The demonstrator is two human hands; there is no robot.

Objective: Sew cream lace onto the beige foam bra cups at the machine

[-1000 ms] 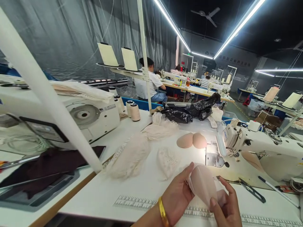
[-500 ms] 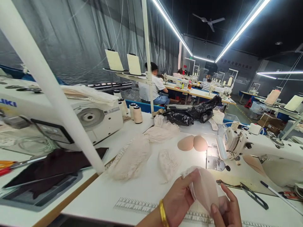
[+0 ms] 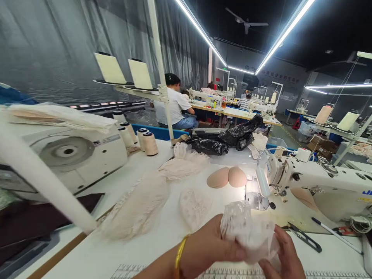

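Sheer cloth (image 3: 247, 230) bunched between both hands, near side of the sewing machine (image 3: 316, 172) – left hand (image 3: 213, 244) pinching it under the thumb, right hand (image 3: 286, 254) nipping its other side between thumb and fingers, presumably to control the loose folds. Dark cloth (image 3: 58, 213) lies across the grey tray (image 3: 43, 247); black bag (image 3: 207, 146) – contents not visible.

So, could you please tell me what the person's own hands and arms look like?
Both the left hand and the right hand are ungloved. A shiny gold-coloured band-shaped bracelet circles the left wrist; no sleeve shows on that forearm.
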